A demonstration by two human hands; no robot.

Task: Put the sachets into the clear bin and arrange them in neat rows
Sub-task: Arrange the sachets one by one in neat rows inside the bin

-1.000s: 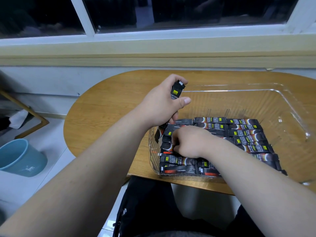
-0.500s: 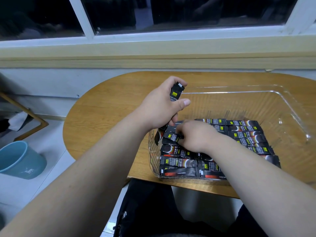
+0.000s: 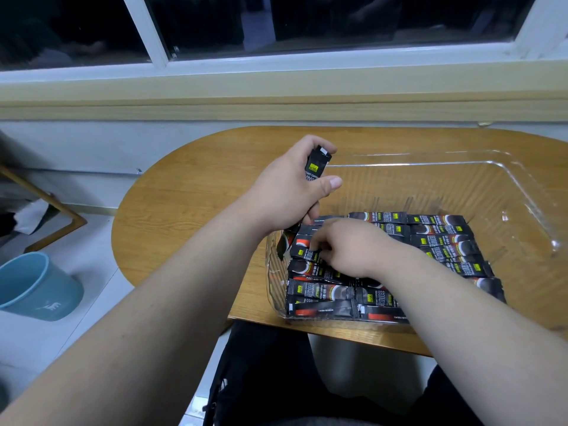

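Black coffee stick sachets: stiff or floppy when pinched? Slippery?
Probably semi-stiff: the black stick sachets gripped in the left hand stand upright without drooping. Likely light: the right hand pinches one with fingertips. Glossy film may slide in the clear plastic bin.

sachets (image 3: 436, 241): black, red-white swirl, yellow tag | bin (image 3: 522, 192): clear | table (image 3: 196, 192): wood-brown | bucket (image 3: 37, 287): teal
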